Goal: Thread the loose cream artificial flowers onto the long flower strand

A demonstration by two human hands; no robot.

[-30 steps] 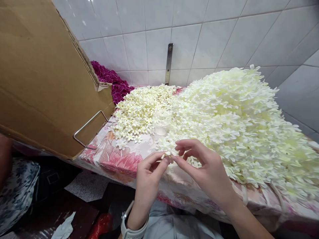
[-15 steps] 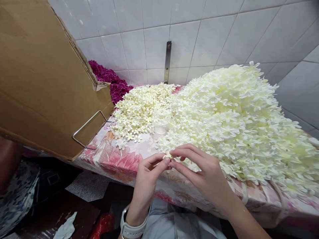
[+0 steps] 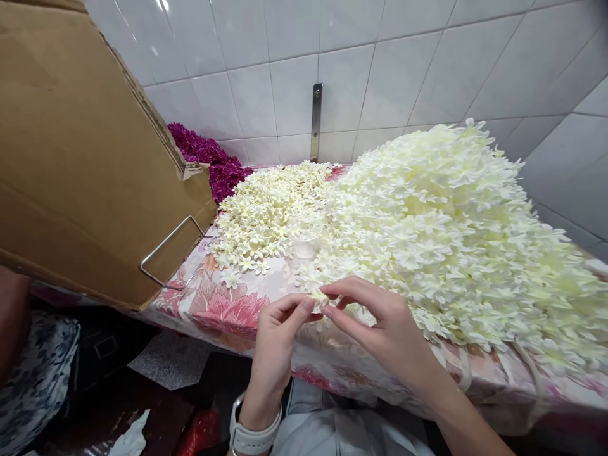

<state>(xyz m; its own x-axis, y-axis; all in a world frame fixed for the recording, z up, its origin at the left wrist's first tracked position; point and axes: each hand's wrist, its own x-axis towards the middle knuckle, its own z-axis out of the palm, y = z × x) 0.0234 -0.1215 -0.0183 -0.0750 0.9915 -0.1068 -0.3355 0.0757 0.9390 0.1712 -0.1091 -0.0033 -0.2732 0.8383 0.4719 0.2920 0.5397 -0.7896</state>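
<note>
At the far left a cardboard box [image 3: 71, 158] leans over the table edge, with a wire bracket [image 3: 168, 253] against its lower corner. Behind the box's flap lies a mound of purple blooms [image 3: 209, 158] against the tiled wall [image 3: 403, 69]. The table is covered by a floral cloth [image 3: 228, 304], pink and cream. On it, right of the box, small cream blossoms are spread in a low pile [image 3: 270, 202], and a clear cup [image 3: 306, 237] stands at that pile's right edge. Above, a metal strip [image 3: 314, 123] is fixed upright on the wall. At the near edge of the table the left hand [image 3: 278, 342], a white watch [image 3: 254, 434] on its wrist, pinches a single cream flower [image 3: 319, 296] between thumb and forefinger. The right hand [image 3: 387, 329] meets it from the other side, its thumb and forefinger closed narrowly on the same flower and its other fingers curled loosely. The flower sits just above the cloth, touching the foot of the big heap [image 3: 456, 234] of cream blossoms that fills the right half of the table.
</note>
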